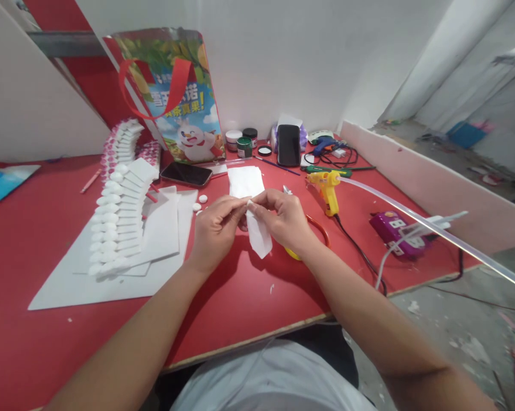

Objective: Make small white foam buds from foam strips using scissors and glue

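Between my two hands, over the middle of the red table, is a white strip (259, 238) that looks like paper or thin cloth. My left hand (214, 231) is closed, its thumb and fingers pinching the strip's upper end. From the other side my right hand (285, 221) pinches the same end, so the fingertips of both hands nearly meet. The lower part of the strip hangs toward me and ends in a blunt point. Just beyond the hands lies a pile of white pieces (246, 180). Scissors with an orange and yellow handle (321, 226) are partly hidden under my right hand.
White spoon-shaped pieces (118, 222) lie in a curved row on white sheets (77, 294) at left. A yellow glue gun (328, 191) with a long glue stick and a purple power strip (396, 234) are at right. Behind stand a gift bag (197, 114), a phone (186, 173) and jars (244, 147).
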`<state>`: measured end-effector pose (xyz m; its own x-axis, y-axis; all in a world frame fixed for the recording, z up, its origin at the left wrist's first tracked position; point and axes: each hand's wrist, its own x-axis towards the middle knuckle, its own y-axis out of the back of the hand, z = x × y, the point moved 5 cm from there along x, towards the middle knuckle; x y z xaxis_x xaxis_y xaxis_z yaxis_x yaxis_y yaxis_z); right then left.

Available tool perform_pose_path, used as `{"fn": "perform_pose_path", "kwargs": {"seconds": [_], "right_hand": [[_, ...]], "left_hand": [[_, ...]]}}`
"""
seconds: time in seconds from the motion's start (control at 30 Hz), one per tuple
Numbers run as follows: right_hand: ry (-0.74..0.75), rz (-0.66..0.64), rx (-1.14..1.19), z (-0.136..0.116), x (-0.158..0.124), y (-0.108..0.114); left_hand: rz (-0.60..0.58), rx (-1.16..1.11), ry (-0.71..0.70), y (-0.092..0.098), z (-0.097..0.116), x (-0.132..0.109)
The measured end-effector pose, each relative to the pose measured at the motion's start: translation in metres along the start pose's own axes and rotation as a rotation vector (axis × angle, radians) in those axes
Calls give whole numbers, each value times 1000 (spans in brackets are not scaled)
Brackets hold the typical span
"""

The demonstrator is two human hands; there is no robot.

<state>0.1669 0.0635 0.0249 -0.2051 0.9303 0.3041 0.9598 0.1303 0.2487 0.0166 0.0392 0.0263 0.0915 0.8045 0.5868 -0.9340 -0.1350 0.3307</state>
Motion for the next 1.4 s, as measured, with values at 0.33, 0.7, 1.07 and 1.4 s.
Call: {"fn": "perform_pose_path", "kwargs": {"seconds": [0.33, 0.7, 1.07, 1.4], "right_hand": [[-131, -95, 102, 8, 6, -1], [373, -87, -818, -7, -3, -19], [437, -111, -1055, 5, 0, -25], [141, -71, -457, 10, 3, -7]], "left_hand": [[-43, 34, 17, 4, 5, 3], [167, -554, 658, -6, -42, -2], [80, -635, 797, -9, -37, -1], [47, -629, 688, -9, -36, 0]]}}
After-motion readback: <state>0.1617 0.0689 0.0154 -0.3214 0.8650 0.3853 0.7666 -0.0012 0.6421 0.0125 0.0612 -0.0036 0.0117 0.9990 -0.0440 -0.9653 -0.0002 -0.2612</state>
